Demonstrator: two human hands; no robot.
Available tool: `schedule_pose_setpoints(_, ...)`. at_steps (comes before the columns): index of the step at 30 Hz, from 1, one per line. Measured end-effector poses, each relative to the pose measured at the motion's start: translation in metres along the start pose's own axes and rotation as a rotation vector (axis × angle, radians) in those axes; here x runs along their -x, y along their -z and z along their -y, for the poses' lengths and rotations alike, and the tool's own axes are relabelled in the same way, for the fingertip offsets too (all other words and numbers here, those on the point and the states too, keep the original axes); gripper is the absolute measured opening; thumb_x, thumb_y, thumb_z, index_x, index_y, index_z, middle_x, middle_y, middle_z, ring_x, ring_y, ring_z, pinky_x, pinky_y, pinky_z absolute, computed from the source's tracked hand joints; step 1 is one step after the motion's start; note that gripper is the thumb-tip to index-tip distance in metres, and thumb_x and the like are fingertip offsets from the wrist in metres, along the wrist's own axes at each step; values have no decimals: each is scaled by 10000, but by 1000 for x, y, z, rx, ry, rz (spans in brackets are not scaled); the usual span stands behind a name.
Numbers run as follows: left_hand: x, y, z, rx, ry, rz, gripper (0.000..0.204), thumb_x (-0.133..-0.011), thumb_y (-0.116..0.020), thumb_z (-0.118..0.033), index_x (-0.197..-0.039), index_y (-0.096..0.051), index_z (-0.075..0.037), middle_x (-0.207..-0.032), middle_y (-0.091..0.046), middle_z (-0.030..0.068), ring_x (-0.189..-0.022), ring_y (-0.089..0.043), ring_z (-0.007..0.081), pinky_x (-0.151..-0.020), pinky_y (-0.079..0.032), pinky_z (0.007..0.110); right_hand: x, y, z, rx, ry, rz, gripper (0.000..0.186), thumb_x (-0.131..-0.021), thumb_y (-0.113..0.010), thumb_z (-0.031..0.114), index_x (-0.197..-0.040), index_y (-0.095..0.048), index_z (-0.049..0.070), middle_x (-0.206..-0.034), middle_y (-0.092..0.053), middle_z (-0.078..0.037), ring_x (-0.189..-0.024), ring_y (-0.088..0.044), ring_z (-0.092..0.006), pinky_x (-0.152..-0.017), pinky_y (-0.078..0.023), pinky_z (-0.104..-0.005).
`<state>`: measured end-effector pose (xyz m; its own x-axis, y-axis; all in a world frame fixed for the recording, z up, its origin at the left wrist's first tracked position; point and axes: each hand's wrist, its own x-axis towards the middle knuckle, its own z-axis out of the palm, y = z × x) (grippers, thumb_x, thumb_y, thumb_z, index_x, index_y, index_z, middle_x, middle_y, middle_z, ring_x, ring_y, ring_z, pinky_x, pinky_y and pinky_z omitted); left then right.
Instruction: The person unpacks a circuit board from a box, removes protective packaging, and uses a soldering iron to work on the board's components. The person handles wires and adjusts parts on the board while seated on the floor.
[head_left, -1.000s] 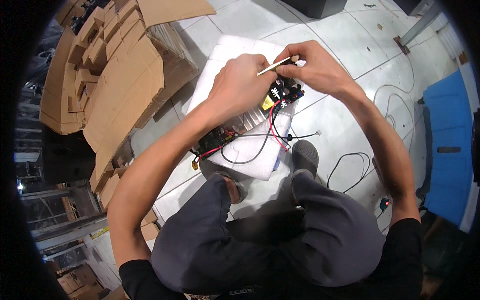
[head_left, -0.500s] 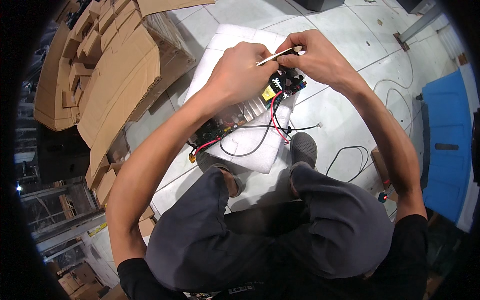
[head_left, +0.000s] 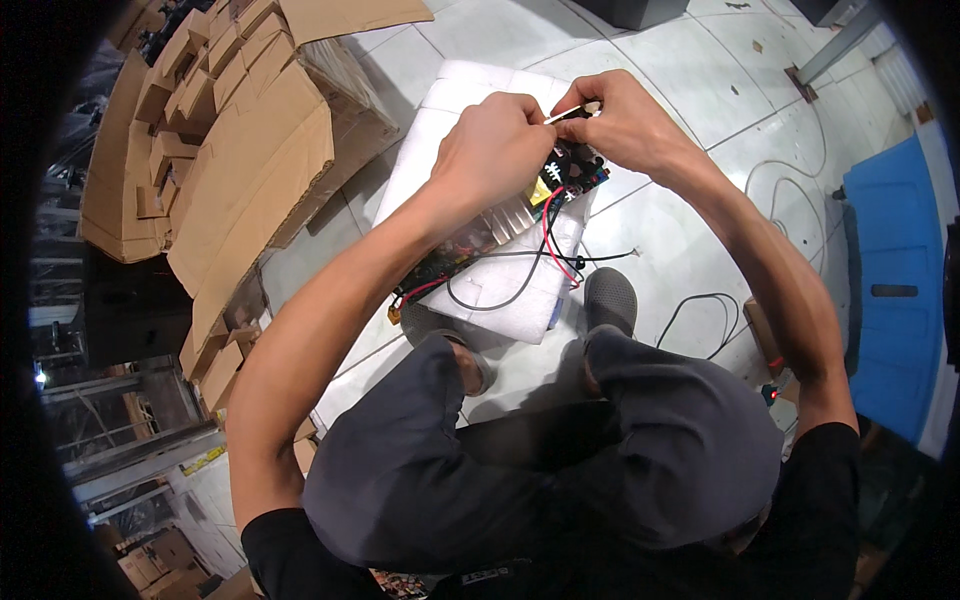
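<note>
My left hand (head_left: 495,140) is closed, its fingertips at the near end of a thin white strip (head_left: 562,115); what lies inside its fingers is hidden. Thumb and forefinger of my right hand (head_left: 625,120) pinch the strip's other end, where a small white tip (head_left: 593,107) shows. Just below both hands is a long circuit board (head_left: 455,252) with silver heat sinks (head_left: 508,222) and a yellow-wrapped part (head_left: 540,192). Red and black wires (head_left: 548,235) trail from it. The board rests tilted across a white foam slab (head_left: 500,298), partly covered by my left hand and forearm.
Cut-open cardboard boxes (head_left: 250,170) crowd the left side. A black cable (head_left: 715,310) and a pale cable (head_left: 780,210) lie on the tiled floor (head_left: 700,60) at the right. Beyond them stands a blue panel (head_left: 895,290). My shoes (head_left: 610,300) are close to the slab.
Both hands sit slightly lower in the view, along with the slab and boxes. Less of the white strip shows between my hands; my left fingers have come closer to the right ones.
</note>
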<state>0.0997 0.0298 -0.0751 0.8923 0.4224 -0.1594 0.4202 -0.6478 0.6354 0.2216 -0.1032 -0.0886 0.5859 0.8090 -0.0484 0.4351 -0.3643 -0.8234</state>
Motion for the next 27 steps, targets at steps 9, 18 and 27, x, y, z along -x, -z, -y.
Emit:
schedule_pose_setpoints(9,-1,-2,5,-42,-1,-29,289,-864,-638,-284,-934,-708,-12,-806,-718,145,-764,-686,252,-721,-510,378,10,-5,-13,-72,157,9,328,-884,-662,230,-1066,-709,-39,-952,-728,-177,-875,-688,-235,-817,-534,-364)
schedule_pose_setpoints(18,-1,-5,7,-53,-19,-47,288,-865,-625,-288,-939,-699,-20,-810,-717,149,-774,-692,281,-720,-509,403,11,-4,-21,-167,34,9,464,-898,-682,255,-1211,-638,-85,-988,-710,-153,-893,-658,-174,-799,-519,-309)
schedule_pose_setpoints(27,1,3,7,-27,-7,46,334,-883,-560,-264,-1065,-716,-33,-952,-739,213,-965,-708,377,-883,-529,453,9,-5,1,-164,-120,33,279,-840,-718,170,-1032,-708,-31,-925,-711,-81,-868,-630,-122,-785,-468,-260)
